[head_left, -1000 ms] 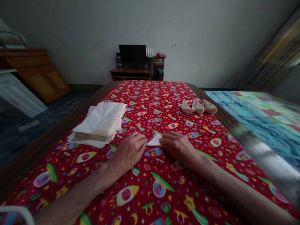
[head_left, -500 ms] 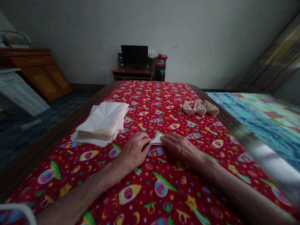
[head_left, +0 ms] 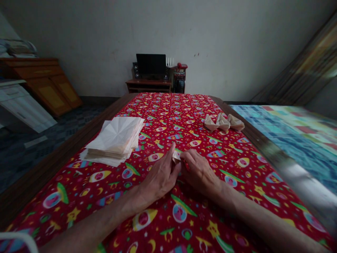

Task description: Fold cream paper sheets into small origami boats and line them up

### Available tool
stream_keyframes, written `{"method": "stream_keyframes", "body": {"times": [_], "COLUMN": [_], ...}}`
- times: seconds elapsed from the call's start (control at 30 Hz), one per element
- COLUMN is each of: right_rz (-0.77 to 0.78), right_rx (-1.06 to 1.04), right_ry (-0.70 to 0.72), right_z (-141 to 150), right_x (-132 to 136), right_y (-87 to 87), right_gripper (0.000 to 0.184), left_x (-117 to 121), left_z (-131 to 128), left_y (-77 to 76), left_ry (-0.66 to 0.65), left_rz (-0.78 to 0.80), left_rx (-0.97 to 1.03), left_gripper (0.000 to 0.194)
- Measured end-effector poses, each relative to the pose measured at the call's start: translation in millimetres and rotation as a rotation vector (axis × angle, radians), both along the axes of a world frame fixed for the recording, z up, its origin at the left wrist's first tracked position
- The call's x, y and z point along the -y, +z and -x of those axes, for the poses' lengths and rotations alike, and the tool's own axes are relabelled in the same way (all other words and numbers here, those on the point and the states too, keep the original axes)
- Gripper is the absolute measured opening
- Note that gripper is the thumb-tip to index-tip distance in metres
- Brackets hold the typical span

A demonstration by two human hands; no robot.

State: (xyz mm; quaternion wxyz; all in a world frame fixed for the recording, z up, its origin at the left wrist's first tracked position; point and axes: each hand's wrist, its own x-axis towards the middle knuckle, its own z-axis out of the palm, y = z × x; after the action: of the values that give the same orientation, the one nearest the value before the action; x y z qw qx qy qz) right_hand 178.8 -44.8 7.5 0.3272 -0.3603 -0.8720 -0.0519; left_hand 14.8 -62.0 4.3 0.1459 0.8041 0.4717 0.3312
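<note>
A small piece of folded white paper [head_left: 176, 156] is pinched between my two hands, mostly hidden by the fingers. My left hand [head_left: 164, 171] grips its left side, thumb low and index finger pointing away from me. On the right side, my right hand [head_left: 199, 170] closes on it with bent fingers. To the left lies a stack of creased paper sheets [head_left: 116, 135], the top one white with fold lines radiating from its middle. Several folded paper pieces [head_left: 223, 123] stand in a row at the right, beige and pointed.
A red patterned cloth [head_left: 168, 228] covers the table, whose dark wooden edge [head_left: 259, 149] shows at the right. A white curved object [head_left: 21, 237] sits at the lower left corner. Beyond the table are a monitor [head_left: 151, 64] and a red telephone [head_left: 182, 65].
Both hands have lifted and turned the folded paper from lying flat between them. My left hand has moved right, up against the right, and less of the paper shows.
</note>
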Motion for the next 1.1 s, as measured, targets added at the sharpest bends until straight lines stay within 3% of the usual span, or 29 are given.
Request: {"method": "stream_keyframes", "body": {"times": [0.17,0.37,0.67,0.93,1.1], "right_rz": [0.15,0.318,0.417,0.25,0.267], "right_rx": [-0.104,-0.183,-0.039,0.136,0.209], "right_ry": [0.061,0.085,-0.076,-0.226,-0.288], "right_z": [2,0,-6,-4,1], "right_x": [7,3,-5,-8,-11], "right_y": [-0.7,0.8,-0.2,-3.7,-1.8], "right_gripper": [0.011,0.01,0.013,0.011,0.016], "left_x": [-3,-10,-18,-19,-20], "left_z": [2,1,8,13,9], "left_y": [-4.3,-2.9,-2.5,0.0,3.9], "left_ry": [-0.048,-0.039,-0.029,-0.009,0.031], "left_rz": [-0.064,-0.034,-0.055,-0.087,-0.068], "left_rx": [-0.02,-0.056,-0.097,-0.232,-0.309], "left_gripper": [0.053,0.054,0.041,0.033,0.032]}}
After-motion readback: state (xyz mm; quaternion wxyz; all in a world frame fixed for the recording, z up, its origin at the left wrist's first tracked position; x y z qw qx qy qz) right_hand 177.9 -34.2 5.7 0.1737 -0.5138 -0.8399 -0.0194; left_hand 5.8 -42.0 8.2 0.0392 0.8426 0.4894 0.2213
